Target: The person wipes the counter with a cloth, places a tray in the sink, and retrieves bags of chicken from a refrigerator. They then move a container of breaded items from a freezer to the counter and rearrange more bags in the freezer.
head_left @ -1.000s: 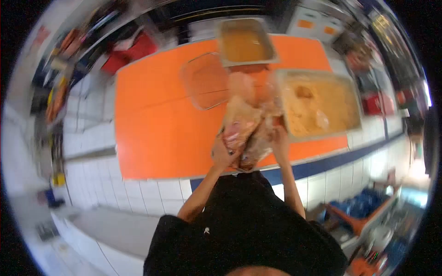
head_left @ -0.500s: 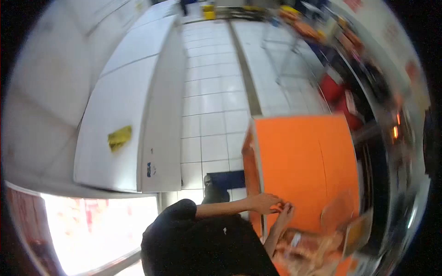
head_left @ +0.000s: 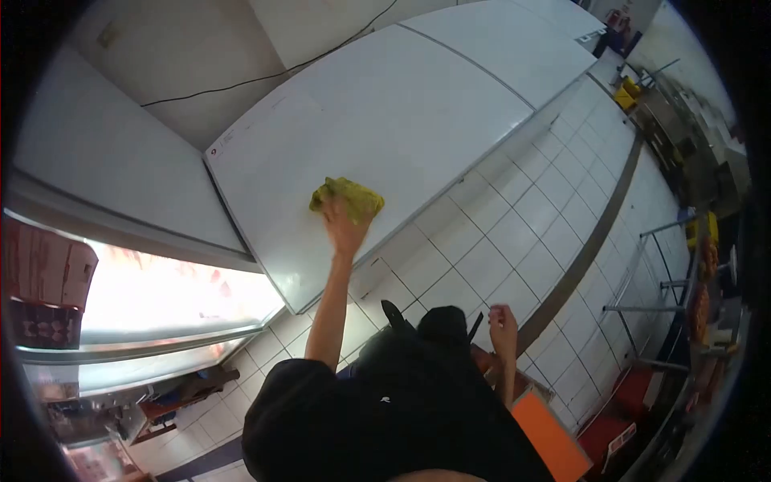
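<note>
My left hand (head_left: 347,229) is on a crumpled yellow cloth (head_left: 361,195), its fingers gripping and pressing the near side of it. Under the cloth is the white lid of a long chest freezer (head_left: 426,104), close to its near corner. Off to the right, my right hand (head_left: 503,319) is raised above the tiled floor beside my body. Its fingers are loosely bent and a little apart, with nothing visible in them.
A lit glass display case (head_left: 177,301) adjoins the freezer at left. An orange-topped surface (head_left: 550,438) stands by my right side. Beyond the white tiled floor (head_left: 522,233) are a metal frame (head_left: 642,309) and red items (head_left: 618,410). A black cable (head_left: 265,76) runs along the wall.
My view has swung left from the orange surface to the freezer. My left hand has left the orange top and taken hold of the yellow cloth. My hands, previously together, are now far apart.
</note>
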`<action>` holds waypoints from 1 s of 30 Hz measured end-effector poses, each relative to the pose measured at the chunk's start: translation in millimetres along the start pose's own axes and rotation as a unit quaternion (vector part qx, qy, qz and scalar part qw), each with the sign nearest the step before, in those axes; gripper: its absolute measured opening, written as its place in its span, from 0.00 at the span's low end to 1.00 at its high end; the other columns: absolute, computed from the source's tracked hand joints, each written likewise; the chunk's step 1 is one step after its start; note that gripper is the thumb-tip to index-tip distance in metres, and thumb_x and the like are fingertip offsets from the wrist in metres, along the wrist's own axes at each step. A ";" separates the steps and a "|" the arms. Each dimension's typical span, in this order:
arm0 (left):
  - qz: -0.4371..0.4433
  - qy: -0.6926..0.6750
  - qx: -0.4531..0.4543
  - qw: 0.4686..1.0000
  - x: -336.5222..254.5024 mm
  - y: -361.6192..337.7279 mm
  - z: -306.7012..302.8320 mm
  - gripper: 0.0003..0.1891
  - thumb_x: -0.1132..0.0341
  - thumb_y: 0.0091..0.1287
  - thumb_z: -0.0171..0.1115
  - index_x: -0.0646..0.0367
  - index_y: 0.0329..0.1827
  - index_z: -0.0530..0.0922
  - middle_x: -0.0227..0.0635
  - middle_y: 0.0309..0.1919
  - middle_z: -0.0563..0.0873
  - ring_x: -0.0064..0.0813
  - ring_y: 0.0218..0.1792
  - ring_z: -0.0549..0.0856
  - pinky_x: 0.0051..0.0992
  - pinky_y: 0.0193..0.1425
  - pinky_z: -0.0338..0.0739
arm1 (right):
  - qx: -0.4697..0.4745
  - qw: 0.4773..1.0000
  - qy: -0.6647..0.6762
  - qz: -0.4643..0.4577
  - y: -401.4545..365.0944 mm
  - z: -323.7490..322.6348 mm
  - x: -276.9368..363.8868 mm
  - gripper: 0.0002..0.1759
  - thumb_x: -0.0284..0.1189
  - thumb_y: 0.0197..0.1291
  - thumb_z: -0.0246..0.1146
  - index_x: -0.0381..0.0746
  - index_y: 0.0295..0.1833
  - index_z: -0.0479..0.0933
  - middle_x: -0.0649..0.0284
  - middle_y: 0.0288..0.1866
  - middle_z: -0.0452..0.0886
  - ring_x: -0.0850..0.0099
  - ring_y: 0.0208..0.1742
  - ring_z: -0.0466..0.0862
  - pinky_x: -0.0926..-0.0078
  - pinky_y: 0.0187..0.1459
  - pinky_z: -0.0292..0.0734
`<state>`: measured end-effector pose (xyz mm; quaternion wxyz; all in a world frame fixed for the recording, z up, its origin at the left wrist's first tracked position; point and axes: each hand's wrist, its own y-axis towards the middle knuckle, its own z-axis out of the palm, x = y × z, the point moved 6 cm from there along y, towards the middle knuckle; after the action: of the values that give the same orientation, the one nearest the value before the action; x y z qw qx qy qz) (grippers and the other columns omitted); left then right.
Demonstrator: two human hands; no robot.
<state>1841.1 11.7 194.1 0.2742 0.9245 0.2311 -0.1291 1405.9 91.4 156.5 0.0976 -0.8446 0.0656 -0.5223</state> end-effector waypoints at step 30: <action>0.391 -0.167 0.711 0.560 -572.2 -49.1 576.0 0.21 0.70 0.62 0.60 0.61 0.59 0.71 0.41 0.40 0.83 0.28 0.37 0.82 0.26 0.42 0.76 | -0.653 0.569 -0.118 0.486 -50.5 -393.9 -233.8 0.27 0.33 0.50 0.67 0.40 0.56 0.69 0.57 0.52 0.77 0.66 0.49 0.79 0.69 0.45 0.76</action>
<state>1260.1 -482.1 -89.0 -0.4148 0.7814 -0.3696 -0.2842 949.5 152.4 136.5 -0.2340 -0.5744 0.7771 -0.1069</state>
